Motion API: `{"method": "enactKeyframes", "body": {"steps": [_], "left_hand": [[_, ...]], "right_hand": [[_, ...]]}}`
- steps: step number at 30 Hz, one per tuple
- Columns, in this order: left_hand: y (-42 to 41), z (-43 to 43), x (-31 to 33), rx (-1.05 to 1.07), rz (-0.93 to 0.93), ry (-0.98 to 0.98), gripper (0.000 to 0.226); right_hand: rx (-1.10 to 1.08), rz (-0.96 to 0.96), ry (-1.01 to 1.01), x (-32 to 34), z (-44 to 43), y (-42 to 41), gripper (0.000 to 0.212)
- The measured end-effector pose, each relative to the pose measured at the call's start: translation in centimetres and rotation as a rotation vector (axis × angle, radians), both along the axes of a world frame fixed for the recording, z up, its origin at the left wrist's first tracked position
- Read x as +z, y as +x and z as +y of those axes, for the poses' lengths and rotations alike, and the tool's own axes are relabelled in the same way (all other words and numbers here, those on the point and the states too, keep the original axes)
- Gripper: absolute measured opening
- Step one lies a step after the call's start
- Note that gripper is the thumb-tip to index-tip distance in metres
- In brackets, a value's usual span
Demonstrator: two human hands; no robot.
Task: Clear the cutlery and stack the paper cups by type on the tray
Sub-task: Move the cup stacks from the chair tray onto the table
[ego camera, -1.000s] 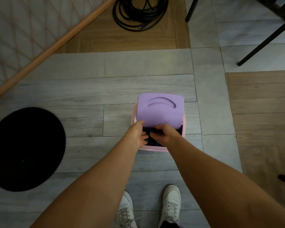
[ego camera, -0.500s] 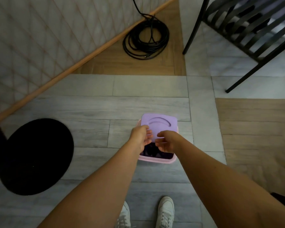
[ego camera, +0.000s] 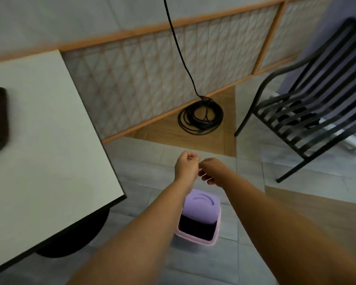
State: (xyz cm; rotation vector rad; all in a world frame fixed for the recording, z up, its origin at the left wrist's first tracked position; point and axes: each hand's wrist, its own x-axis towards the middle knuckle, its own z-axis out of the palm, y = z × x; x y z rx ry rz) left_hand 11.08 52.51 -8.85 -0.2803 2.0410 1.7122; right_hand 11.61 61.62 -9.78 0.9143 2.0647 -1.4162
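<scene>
Left hand [ego camera: 185, 168] and right hand [ego camera: 213, 171] have risen off the bin [ego camera: 195, 239].
Both clenched, nothing visible in either, almost touching.

Pretty dim room tbh. The floor [ego camera: 250, 161] is grey wood-look tile, with tan wood-look patches by the wall and off to the right. The lower wall [ego camera: 142, 79] has pale diamond-pattern tiles framed in orange wood trim [ego camera: 132, 32], and it's plain pale above that. A white table [ego camera: 39, 140] with a dark edge sits on the left on a round black base [ego camera: 70, 243]. A black slatted metal chair [ego camera: 317, 99] is on the right. A black cable [ego camera: 200, 118] hangs down the wall into a coil on the floor.
</scene>
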Motion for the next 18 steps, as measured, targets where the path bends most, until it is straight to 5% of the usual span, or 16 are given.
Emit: {"method": "enactKeyframes", "body": {"steps": [18], "left_hand": [[1.5,-29.6,15.2,0.277,0.260,-0.137,0.009]], "right_hand": [[0.386,0.209,-0.013,18.4,-26.8,-0.5,0.029]]}}
